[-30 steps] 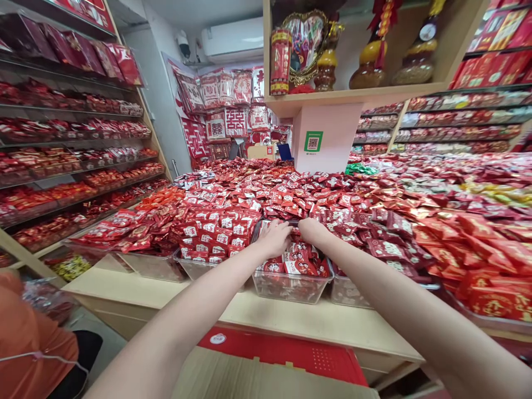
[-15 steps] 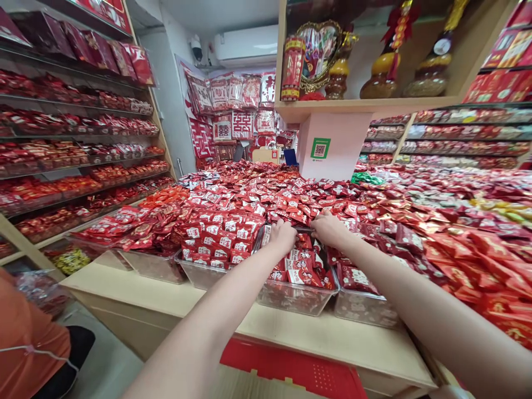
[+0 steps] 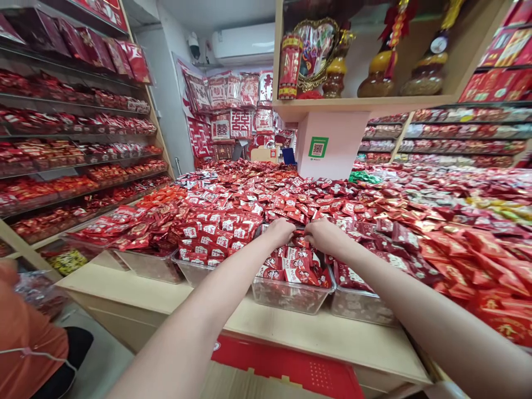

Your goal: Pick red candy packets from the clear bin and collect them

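Observation:
A clear plastic bin (image 3: 291,296) at the front edge of the counter holds small red wrapped packets (image 3: 300,271) that look like sweets. My left hand (image 3: 282,233) reaches to the back of this bin, its fingers curled downward. Close beside it on the right, my right hand (image 3: 323,237) is bent over the same packets, fingertips pointing in toward the left hand. Both hands have closed fingers, and whatever lies in them is hidden by the knuckles and the heap.
Neighbouring bins hold white-labelled red packets (image 3: 216,235) on the left and dark red packets (image 3: 353,277) on the right. A wooden display box (image 3: 369,105) overhangs the counter behind. Stocked shelves (image 3: 75,130) line the left wall. A person in orange (image 3: 29,327) is at lower left.
My hands have drawn slightly closer together at the back of the bin, the right one shifting left and a little lower. More packets show at the bin's left front. The view has shifted slightly.

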`<control>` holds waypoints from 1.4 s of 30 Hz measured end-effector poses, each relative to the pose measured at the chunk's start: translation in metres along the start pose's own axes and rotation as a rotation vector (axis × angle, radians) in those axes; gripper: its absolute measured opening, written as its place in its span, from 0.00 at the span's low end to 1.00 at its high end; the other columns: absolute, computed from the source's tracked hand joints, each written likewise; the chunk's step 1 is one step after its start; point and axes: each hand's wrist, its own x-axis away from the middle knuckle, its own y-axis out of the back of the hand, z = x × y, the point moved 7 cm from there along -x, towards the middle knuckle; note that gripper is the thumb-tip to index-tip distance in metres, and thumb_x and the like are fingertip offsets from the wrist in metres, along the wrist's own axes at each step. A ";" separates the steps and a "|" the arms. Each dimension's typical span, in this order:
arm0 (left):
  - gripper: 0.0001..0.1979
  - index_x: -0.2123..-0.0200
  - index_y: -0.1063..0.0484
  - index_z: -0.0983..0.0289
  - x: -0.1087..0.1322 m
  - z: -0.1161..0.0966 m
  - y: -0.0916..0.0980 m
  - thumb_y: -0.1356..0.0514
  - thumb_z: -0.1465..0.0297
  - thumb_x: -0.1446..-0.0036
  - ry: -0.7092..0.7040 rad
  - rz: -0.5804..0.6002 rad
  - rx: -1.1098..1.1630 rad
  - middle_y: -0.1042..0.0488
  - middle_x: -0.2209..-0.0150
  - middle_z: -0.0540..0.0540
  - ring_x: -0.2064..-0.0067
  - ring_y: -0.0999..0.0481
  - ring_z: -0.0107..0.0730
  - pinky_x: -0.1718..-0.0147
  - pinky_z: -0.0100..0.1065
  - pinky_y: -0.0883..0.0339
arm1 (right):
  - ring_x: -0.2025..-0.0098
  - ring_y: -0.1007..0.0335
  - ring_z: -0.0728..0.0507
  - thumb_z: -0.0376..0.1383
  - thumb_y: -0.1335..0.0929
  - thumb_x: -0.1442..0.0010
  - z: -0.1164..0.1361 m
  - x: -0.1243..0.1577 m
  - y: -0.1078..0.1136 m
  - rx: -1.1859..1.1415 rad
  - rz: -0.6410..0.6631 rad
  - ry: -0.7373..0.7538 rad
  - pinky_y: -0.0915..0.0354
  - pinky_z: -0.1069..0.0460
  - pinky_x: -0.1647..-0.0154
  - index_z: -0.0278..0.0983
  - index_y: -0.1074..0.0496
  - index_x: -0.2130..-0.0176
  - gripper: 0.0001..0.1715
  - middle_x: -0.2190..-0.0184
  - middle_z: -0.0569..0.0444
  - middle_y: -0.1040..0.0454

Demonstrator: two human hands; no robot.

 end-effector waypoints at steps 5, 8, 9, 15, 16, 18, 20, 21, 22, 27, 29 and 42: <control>0.11 0.67 0.27 0.61 0.011 0.002 0.031 0.49 0.70 0.50 0.081 -0.162 0.116 0.27 0.67 0.56 0.62 0.30 0.35 0.61 0.35 0.38 | 0.64 0.30 0.41 0.32 0.38 0.48 -0.005 -0.008 -0.015 -0.010 0.082 -0.131 0.39 0.53 0.66 0.32 0.28 0.67 0.10 0.68 0.44 0.26; 0.13 0.61 0.30 0.63 0.036 0.001 0.055 0.51 0.68 0.47 0.118 -0.277 0.210 0.28 0.63 0.55 0.60 0.31 0.34 0.60 0.34 0.39 | 0.63 0.30 0.41 0.32 0.38 0.48 0.004 -0.017 -0.025 -0.004 0.096 -0.055 0.38 0.53 0.65 0.32 0.28 0.66 0.11 0.67 0.44 0.26; 0.14 0.59 0.31 0.63 0.048 -0.002 0.061 0.51 0.67 0.46 0.121 -0.305 0.272 0.28 0.61 0.55 0.60 0.31 0.32 0.60 0.33 0.38 | 0.63 0.30 0.41 0.31 0.38 0.48 0.008 -0.020 -0.030 -0.005 0.106 -0.019 0.38 0.53 0.65 0.33 0.28 0.66 0.11 0.67 0.44 0.26; 0.10 0.66 0.30 0.66 0.150 -0.023 0.032 0.41 0.68 0.53 0.243 -0.094 1.642 0.26 0.67 0.54 0.67 0.28 0.29 0.63 0.34 0.35 | 0.60 0.31 0.42 0.30 0.39 0.49 0.012 -0.035 -0.055 -0.002 0.200 -0.012 0.38 0.53 0.64 0.33 0.31 0.62 0.13 0.63 0.44 0.27; 0.09 0.66 0.31 0.65 0.168 -0.030 0.020 0.41 0.69 0.53 0.310 0.010 1.807 0.26 0.67 0.54 0.66 0.27 0.30 0.64 0.35 0.35 | 0.60 0.31 0.42 0.30 0.38 0.49 0.012 -0.036 -0.057 -0.003 0.202 -0.011 0.38 0.53 0.64 0.32 0.32 0.60 0.14 0.62 0.43 0.28; 0.10 0.62 0.33 0.64 0.198 -0.046 0.000 0.44 0.70 0.50 0.380 0.243 2.049 0.29 0.60 0.57 0.60 0.28 0.37 0.64 0.38 0.35 | 0.61 0.31 0.40 0.30 0.37 0.51 0.011 -0.036 -0.058 0.001 0.205 -0.018 0.37 0.52 0.66 0.30 0.35 0.58 0.18 0.63 0.42 0.28; 0.12 0.58 0.35 0.63 0.218 -0.056 -0.014 0.47 0.69 0.47 0.409 0.400 2.216 0.33 0.53 0.58 0.54 0.32 0.43 0.63 0.38 0.35 | 0.62 0.31 0.39 0.31 0.37 0.52 0.009 -0.037 -0.056 0.010 0.204 -0.031 0.37 0.51 0.68 0.28 0.38 0.56 0.21 0.63 0.41 0.28; 0.12 0.57 0.35 0.63 0.225 -0.058 -0.021 0.48 0.69 0.47 0.423 0.455 2.280 0.35 0.51 0.59 0.52 0.33 0.45 0.64 0.38 0.35 | 0.62 0.31 0.39 0.31 0.37 0.51 0.008 -0.038 -0.053 0.020 0.200 -0.037 0.37 0.51 0.68 0.28 0.38 0.56 0.21 0.63 0.40 0.28; 0.13 0.57 0.36 0.64 0.230 -0.060 -0.027 0.48 0.69 0.47 0.448 0.504 2.333 0.37 0.50 0.59 0.52 0.34 0.46 0.64 0.37 0.35 | 0.61 0.31 0.39 0.31 0.38 0.51 0.007 -0.038 -0.051 0.032 0.195 -0.040 0.37 0.51 0.68 0.28 0.37 0.56 0.20 0.63 0.40 0.29; 0.13 0.62 0.34 0.67 0.248 -0.056 -0.068 0.48 0.64 0.47 0.656 0.590 2.378 0.29 0.59 0.58 0.63 0.27 0.36 0.73 0.29 0.35 | 0.61 0.31 0.41 0.28 0.40 0.48 0.005 -0.039 -0.037 0.103 0.166 -0.049 0.38 0.52 0.65 0.32 0.33 0.61 0.14 0.65 0.42 0.28; 0.09 0.64 0.34 0.64 0.251 -0.050 -0.080 0.45 0.67 0.48 0.680 0.517 2.297 0.28 0.64 0.55 0.68 0.26 0.32 0.76 0.26 0.36 | 0.61 0.31 0.41 0.28 0.41 0.46 0.008 -0.037 -0.034 0.115 0.155 -0.057 0.39 0.52 0.64 0.33 0.32 0.60 0.15 0.65 0.42 0.28; 0.14 0.62 0.36 0.66 0.254 -0.046 -0.106 0.43 0.64 0.50 0.702 0.534 2.131 0.31 0.56 0.61 0.69 0.25 0.32 0.77 0.26 0.36 | 0.64 0.31 0.44 0.37 0.40 0.46 0.026 -0.041 -0.037 -0.084 0.141 -0.081 0.41 0.55 0.69 0.35 0.31 0.66 0.12 0.67 0.47 0.27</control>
